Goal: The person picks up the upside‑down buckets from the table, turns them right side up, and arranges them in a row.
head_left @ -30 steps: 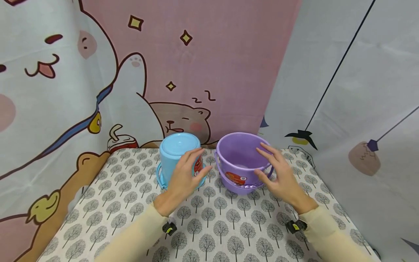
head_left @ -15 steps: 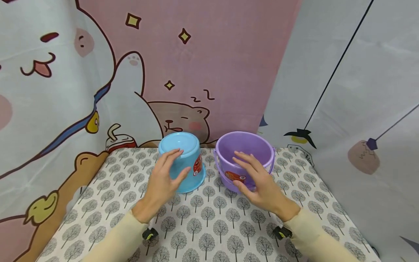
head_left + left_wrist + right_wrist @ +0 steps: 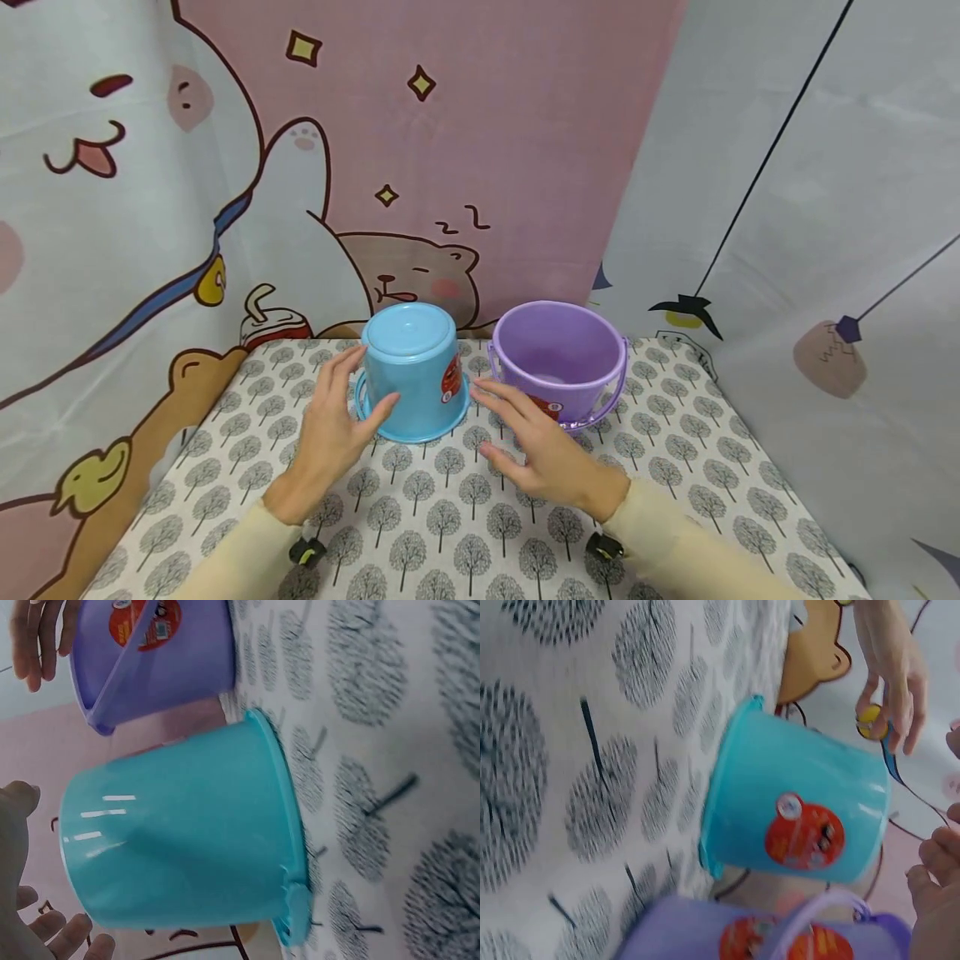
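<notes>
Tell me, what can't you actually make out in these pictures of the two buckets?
- Under the upturned blue bucket: its own wall hides it in every view.
- Red sticker wording on the blue bucket and the purple bucket: too small in the head view, blurred in the wrist views.
- Purple bucket's base, head view: right hand covers it.
- Left hand fingertips: cut off by the left wrist view's edge.

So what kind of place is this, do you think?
Probably a staged tabletop set, not a lived-in room: cartoon backdrop sheets hang behind a table with a tree-print cloth, bearing only a blue bucket and a purple bucket.
</notes>
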`<action>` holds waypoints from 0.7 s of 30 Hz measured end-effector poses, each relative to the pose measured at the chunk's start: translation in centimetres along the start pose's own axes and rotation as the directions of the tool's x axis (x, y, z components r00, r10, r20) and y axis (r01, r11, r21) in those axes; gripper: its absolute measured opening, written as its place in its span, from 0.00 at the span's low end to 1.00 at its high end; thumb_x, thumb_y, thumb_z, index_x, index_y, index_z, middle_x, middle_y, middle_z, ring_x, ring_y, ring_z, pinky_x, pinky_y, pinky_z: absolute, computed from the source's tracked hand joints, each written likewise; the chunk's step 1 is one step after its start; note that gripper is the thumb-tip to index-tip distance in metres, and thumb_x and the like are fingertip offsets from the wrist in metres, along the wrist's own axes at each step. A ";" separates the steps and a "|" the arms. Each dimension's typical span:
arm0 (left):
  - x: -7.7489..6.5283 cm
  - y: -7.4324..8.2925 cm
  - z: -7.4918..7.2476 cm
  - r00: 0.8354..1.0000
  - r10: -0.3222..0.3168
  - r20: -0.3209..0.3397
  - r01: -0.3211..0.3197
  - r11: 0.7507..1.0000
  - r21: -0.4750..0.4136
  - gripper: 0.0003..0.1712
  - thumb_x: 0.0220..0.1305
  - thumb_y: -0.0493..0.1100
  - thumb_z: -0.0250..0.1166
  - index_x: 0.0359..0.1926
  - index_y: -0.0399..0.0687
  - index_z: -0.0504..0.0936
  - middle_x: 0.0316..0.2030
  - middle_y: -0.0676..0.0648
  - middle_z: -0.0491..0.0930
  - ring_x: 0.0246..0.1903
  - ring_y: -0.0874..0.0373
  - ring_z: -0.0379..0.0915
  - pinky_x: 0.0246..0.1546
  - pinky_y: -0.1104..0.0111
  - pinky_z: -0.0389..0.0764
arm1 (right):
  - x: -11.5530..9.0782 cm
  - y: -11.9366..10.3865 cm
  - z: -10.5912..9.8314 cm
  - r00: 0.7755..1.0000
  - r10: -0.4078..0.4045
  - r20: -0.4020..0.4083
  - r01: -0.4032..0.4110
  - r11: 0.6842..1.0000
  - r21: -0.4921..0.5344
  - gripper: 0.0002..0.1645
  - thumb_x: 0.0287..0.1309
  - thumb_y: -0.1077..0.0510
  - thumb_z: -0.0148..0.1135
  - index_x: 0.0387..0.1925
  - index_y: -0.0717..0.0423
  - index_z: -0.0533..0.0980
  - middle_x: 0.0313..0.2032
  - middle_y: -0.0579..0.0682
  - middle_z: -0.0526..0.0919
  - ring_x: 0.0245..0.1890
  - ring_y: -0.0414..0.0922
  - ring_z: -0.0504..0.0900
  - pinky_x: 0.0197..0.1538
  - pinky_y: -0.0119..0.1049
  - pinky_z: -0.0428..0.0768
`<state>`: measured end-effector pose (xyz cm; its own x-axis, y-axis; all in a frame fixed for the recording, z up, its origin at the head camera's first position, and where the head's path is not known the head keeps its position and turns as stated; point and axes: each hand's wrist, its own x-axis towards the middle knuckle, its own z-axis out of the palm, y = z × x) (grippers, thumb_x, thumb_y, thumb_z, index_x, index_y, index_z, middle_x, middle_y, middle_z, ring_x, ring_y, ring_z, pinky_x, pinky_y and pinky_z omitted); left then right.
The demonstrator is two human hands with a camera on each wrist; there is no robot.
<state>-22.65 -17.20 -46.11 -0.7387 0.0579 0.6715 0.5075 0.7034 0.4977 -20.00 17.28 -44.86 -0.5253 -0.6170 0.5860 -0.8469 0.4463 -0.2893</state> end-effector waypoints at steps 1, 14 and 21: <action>-0.1 -0.3 -0.1 1.000 -0.002 0.002 0.002 1.000 0.007 0.54 0.68 0.48 0.88 0.87 0.40 0.71 0.82 0.32 0.72 0.74 0.29 0.80 0.68 0.29 0.89 | 0.1 -0.1 0.5 1.000 0.001 0.004 -0.001 1.000 0.009 0.51 0.77 0.54 0.77 0.91 0.55 0.64 0.90 0.56 0.67 0.88 0.59 0.72 0.89 0.59 0.75; -0.9 -2.9 -0.5 0.969 -0.139 0.203 0.110 0.983 0.146 0.69 0.66 0.60 0.89 0.92 0.37 0.59 0.83 0.22 0.67 0.77 0.20 0.75 0.74 0.23 0.82 | 0.9 0.3 5.1 0.923 0.311 0.227 -0.332 0.942 0.056 0.60 0.80 0.42 0.75 0.96 0.55 0.52 0.93 0.61 0.58 0.92 0.61 0.65 0.88 0.65 0.75; -1.3 -4.1 -0.2 0.917 -0.220 0.332 0.169 0.970 0.174 0.78 0.63 0.65 0.89 0.95 0.39 0.51 0.84 0.18 0.63 0.78 0.15 0.71 0.72 0.19 0.80 | 1.7 1.2 6.8 0.871 0.431 0.236 -0.455 0.889 0.056 0.70 0.74 0.40 0.82 0.96 0.59 0.49 0.92 0.66 0.58 0.92 0.65 0.63 0.90 0.67 0.71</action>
<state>-23.71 -20.28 -48.91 -0.9363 0.1337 0.3247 0.2902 0.8152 0.5012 -22.47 12.33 -49.38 -0.8422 -0.4979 0.2069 -0.5181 0.6414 -0.5658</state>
